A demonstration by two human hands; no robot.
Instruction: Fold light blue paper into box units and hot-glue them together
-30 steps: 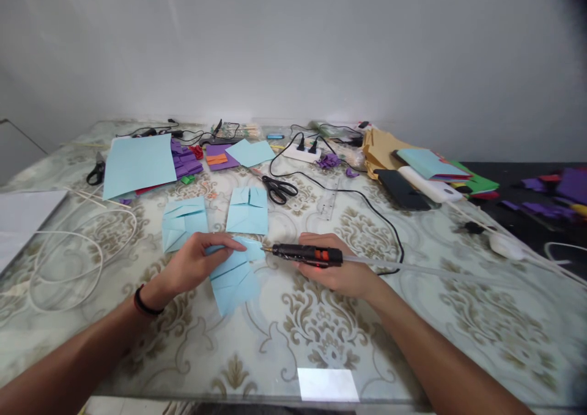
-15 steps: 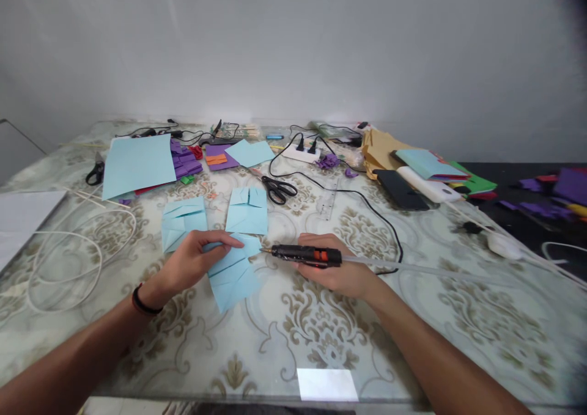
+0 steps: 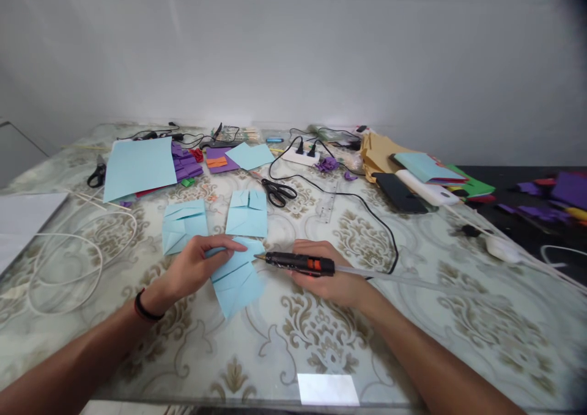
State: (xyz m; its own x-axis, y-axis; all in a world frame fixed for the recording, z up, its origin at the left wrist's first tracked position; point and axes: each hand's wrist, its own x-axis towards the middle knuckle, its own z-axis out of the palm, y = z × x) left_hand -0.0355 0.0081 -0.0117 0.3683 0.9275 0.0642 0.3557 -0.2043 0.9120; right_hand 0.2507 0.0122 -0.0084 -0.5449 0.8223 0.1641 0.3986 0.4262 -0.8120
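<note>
My left hand [image 3: 202, 262] is closed on the upper left part of a folded light-blue paper [image 3: 238, 286], thumb and index finger on its top edge. In my right hand [image 3: 325, 280] is a black hot glue gun [image 3: 300, 263] with an orange part, a clear glue stick running out of its back end. The gun's nozzle points left, right at the paper's right edge; I cannot tell whether it touches. Just beyond lie two more folded light-blue papers, one folded paper [image 3: 184, 222] at left and another folded paper [image 3: 246, 213] nearer the middle.
Black scissors [image 3: 278, 192] and a clear ruler [image 3: 327, 204] lie beyond my hands. Farther back is a white power strip [image 3: 300, 155] with a black cord [image 3: 367, 210] curving rightward. A phone [image 3: 400, 192] rests at right. Large blue sheet [image 3: 140, 169] and coiled white cable [image 3: 98, 268] lie left.
The glue gun has shifted slightly left and down, its nozzle now over the paper's right edge. My left hand keeps its hold on the paper.
</note>
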